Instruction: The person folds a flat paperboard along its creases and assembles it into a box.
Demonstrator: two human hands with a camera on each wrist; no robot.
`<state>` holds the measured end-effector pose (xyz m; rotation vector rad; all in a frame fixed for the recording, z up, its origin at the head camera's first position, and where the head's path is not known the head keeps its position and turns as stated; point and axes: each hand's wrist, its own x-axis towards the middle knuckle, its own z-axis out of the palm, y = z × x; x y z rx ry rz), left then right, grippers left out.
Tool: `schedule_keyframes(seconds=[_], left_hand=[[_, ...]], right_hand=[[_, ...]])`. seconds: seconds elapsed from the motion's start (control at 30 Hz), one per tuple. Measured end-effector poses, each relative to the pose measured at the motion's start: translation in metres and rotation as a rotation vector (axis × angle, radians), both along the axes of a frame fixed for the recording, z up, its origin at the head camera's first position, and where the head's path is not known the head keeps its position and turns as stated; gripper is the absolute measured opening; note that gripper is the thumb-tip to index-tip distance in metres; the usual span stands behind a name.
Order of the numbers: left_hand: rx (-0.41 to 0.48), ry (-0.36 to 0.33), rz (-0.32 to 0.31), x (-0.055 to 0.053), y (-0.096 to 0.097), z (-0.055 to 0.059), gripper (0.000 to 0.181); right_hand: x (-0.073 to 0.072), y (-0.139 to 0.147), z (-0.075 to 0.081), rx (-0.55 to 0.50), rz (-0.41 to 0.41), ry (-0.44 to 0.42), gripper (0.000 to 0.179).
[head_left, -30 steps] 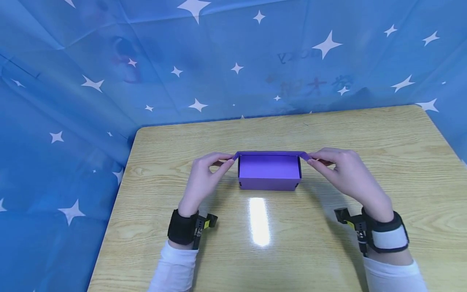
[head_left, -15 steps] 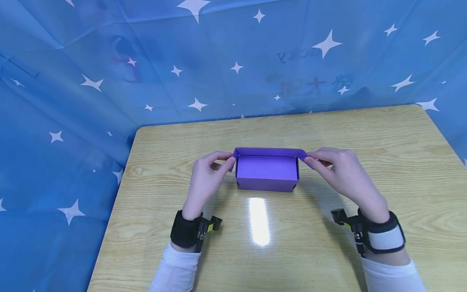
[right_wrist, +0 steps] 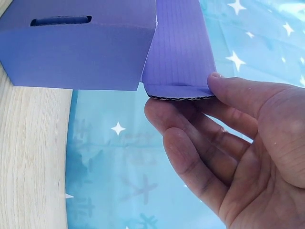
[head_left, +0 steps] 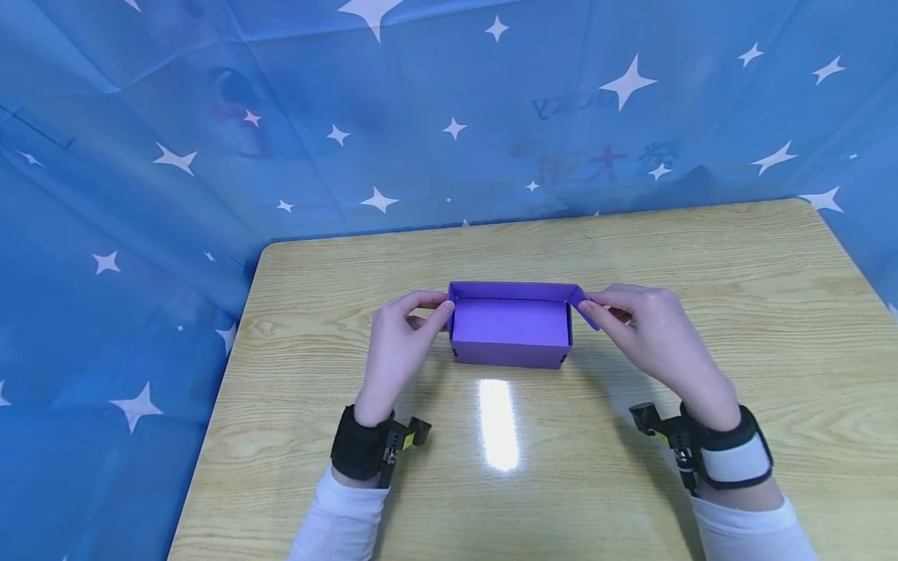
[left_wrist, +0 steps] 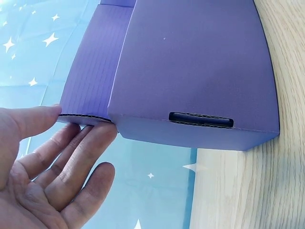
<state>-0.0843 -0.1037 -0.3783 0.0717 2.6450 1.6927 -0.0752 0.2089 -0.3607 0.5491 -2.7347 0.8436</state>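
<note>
A purple cardboard box [head_left: 510,354] stands on the wooden table, its lid [head_left: 515,291] raised along the far side and the purple inside visible. My left hand [head_left: 405,335] pinches the lid's left side flap between thumb and fingers, close against the box's left end. On the other side, my right hand [head_left: 648,331] pinches the right side flap [head_left: 588,309], which angles outward from the box. The left wrist view shows a slot [left_wrist: 201,119] in the box's front wall [left_wrist: 200,62]. Another slot [right_wrist: 61,20] shows in the right wrist view.
The pale wooden table [head_left: 309,312] has a bright light reflection in front of the box. A blue cloth [head_left: 449,101] with white stars hangs behind and at the sides of the table. Black wrist straps with small cameras sit on both wrists.
The lid shows more of its inner face than before. The box has shifted slightly left. My right hand has moved a little left, and the left flap now lies nearer the box's end.
</note>
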Motion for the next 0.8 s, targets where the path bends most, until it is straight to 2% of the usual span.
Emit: schedule_keyframes(seconds=[0.23,0.5,0.63,0.8], left_hand=[[-0.01,0.015,0.018,0.0009,0.002,-0.0006,0.024],[-0.03,0.084,0.046,0.0025,0.005,-0.0013,0.021],[-0.041,0.075,0.045,0.0031,0.0048,-0.0009,0.021],[-0.044,0.04,0.027,0.0026,0.0038,0.0001,0.022]], right_hand=[[0.0009,-0.0028,-0.0001,0.0,-0.016,-0.008,0.011],[-0.0003,-0.0073,-0.0019,-0.026,-0.016,0.002,0.013],[-0.0008,-0.009,-0.0016,-0.03,-0.019,-0.004,0.015],[0.0004,-0.0098,-0.0006,-0.043,-0.041,-0.068,0.016]])
